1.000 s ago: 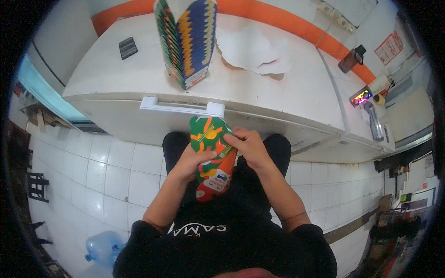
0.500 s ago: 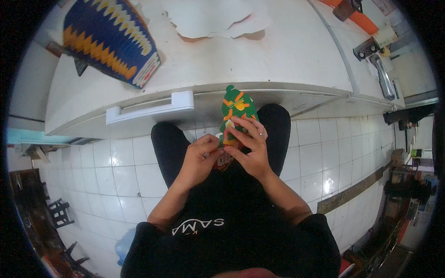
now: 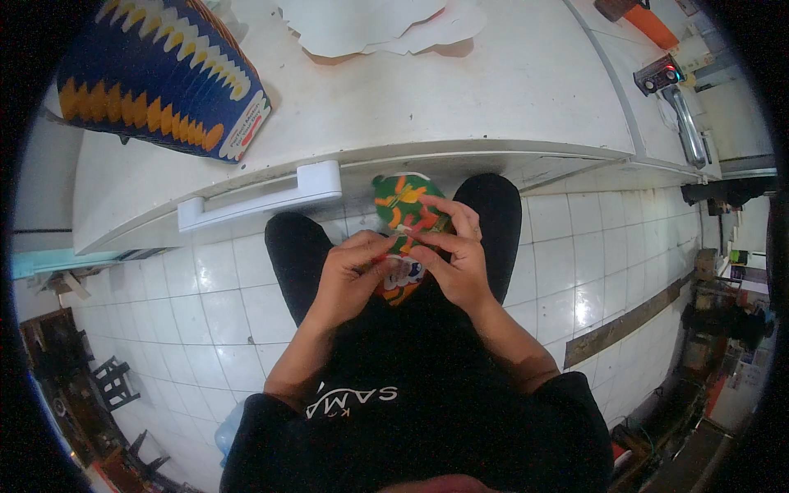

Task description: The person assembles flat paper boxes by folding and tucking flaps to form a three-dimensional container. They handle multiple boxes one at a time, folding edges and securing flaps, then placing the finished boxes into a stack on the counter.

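Note:
Above my lap, both hands hold a small printed card piece (image 3: pixel 398 200), green with orange and yellow shapes and a rounded upper end. Its lower part is orange and dark blue and shows beneath my fingers. My left hand (image 3: pixel 352 273) pinches its left edge with thumb and forefinger. On the other side my right hand (image 3: pixel 460 259) is closed on it, thumb low and fingers over the printed face. The fingertips meet near the middle and hide part of the card.
A thick stack of blue printed card pieces (image 3: pixel 164 82) with white and orange jagged edges lies at the left of the white tabletop (image 3: pixel 493 107). White paper sheets (image 3: pixel 370 29) lie at the back. A white handle (image 3: pixel 263 199) juts from the table front. A stapler-like metal tool (image 3: pixel 684 127) lies far right.
The card has tilted left and its upper end has come lower, nearer to me. My left hand has shifted slightly right and up along it. The view has moved a little.

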`<state>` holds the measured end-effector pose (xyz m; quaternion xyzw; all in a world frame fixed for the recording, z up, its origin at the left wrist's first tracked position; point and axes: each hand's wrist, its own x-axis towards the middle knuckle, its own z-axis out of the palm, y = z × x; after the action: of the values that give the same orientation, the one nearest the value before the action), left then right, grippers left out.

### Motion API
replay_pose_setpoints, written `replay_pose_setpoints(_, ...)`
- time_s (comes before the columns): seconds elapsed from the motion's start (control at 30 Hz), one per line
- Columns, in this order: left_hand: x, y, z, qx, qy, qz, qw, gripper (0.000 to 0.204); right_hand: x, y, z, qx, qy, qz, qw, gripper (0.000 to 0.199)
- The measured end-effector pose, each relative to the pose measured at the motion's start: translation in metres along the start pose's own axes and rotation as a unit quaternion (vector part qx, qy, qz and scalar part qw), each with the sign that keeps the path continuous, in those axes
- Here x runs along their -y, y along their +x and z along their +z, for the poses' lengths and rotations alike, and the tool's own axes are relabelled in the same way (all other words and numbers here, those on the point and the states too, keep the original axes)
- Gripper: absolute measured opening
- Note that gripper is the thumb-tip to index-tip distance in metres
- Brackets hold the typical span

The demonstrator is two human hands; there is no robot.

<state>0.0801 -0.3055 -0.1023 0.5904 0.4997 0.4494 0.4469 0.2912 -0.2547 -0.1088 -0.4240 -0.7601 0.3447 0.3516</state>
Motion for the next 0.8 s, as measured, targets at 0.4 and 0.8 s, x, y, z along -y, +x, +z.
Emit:
replay_pose_setpoints(0.4,0.024,-0.008,0.048,-0.213,-0.039,-0.059,0.974,0.045,-0.009,-0.002,0.029,-0.146,0.234,0.108,0.955,0.019)
replay_pose_setpoints(0.8,0.077,-0.019,0.045,-0.051,0.25,0.207,0.944,0.058,-0.005,0.002,0.023,-0.088,0.496,0.081,0.86,0.024)
